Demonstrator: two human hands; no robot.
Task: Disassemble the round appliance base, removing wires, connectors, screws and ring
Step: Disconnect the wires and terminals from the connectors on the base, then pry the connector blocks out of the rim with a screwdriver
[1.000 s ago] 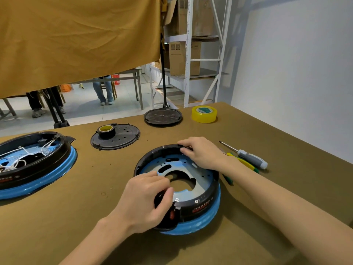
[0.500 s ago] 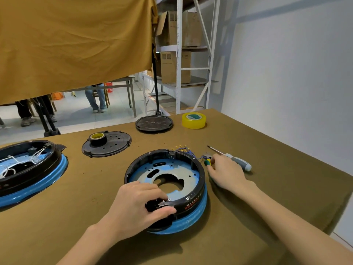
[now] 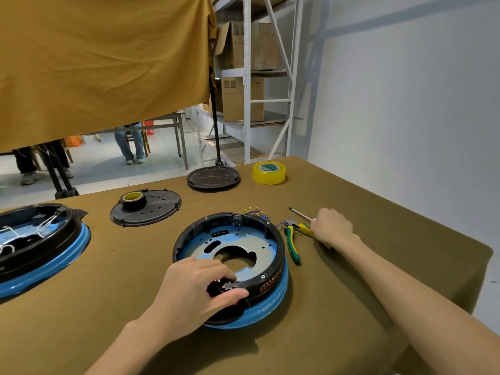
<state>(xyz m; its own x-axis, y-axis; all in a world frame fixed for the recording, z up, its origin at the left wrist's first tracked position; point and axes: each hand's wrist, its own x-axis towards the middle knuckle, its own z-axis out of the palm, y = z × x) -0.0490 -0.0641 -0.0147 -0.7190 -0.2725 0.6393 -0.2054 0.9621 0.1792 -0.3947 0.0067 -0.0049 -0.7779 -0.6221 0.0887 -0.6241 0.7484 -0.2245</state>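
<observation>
Base (image 3: 230, 255) at table centre, steadied for tool pickup.
My left hand (image 3: 194, 290) pinches the black connector (image 3: 226, 288) on the near rim; my right hand (image 3: 331, 226) curls around the pliers (image 3: 293, 239) handle, right. The base seems rigid and light: hold its rim.

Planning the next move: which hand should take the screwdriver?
The right hand, likely: it already lies over the screwdriver and pliers, while the left hand grips the base at its near rim.
</observation>
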